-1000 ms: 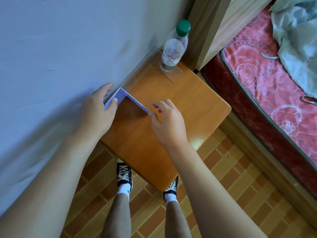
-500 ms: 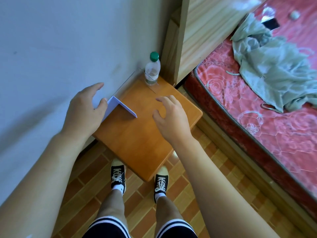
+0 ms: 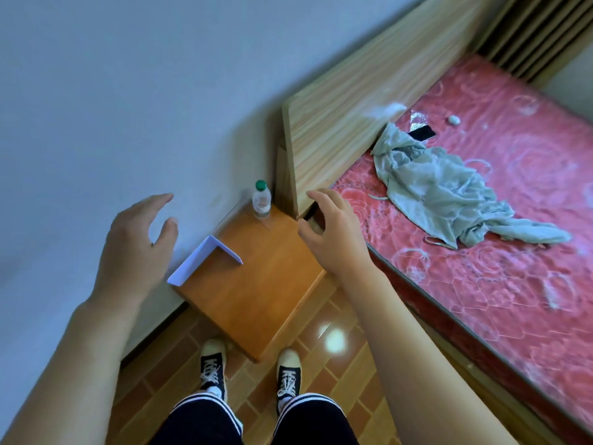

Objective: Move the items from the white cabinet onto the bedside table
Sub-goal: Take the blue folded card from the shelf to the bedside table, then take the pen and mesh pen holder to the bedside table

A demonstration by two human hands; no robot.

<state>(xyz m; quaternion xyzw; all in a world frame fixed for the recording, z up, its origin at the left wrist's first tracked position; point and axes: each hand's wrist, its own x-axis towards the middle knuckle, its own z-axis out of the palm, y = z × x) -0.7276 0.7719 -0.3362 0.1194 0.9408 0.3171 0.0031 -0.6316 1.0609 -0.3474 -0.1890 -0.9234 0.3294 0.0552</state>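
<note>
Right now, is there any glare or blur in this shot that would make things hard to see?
Head view: a bright glare spot sits on the glossy floor tiles beside the bedside table. Both hands, left hand and right hand, look slightly motion-softened, as does the wall. Wide-angle distortion tilts the headboard. The bottle and folded white card stay legible.

Bare wood lies across the front and middle of the surface (image 3: 256,284); a folded white card (image 3: 205,258) stands along the wall edge, a bottle (image 3: 261,203) fills the far corner, and the headboard (image 3: 353,123) hems its far side.
</note>
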